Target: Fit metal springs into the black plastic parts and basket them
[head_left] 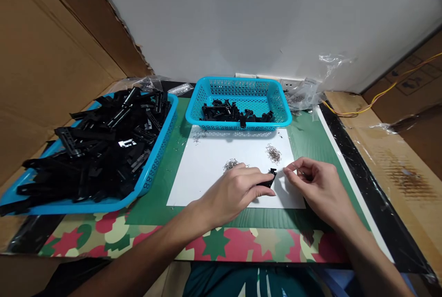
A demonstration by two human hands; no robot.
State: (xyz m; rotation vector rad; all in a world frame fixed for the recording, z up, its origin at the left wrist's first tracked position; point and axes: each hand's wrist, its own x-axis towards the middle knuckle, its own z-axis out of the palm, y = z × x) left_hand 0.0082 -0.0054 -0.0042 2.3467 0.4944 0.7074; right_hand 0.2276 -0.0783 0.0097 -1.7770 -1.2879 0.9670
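My left hand (pixel 238 185) is closed around a small black plastic part (pixel 271 180), whose notched end sticks out past the fingertips. Just to its right, my right hand (pixel 312 184) pinches thumb and forefinger together; whatever lies between them is too small to make out. Both hands are over a white sheet (pixel 207 182). Beyond them on the sheet lies a pile of small wire pieces, perhaps springs (pixel 273 153). A second pile of wire pieces (pixel 230 164) is partly hidden behind my left hand.
A blue basket (pixel 238 125) with some black parts stands behind the sheet. On the left, a larger blue basket (pixel 155 156) is heaped with black plastic parts (pixel 103 145). Plastic bags (pixel 305 92) and a yellow cable (pixel 376 99) lie at the right. Cardboard (pixel 51 34) flanks the table.
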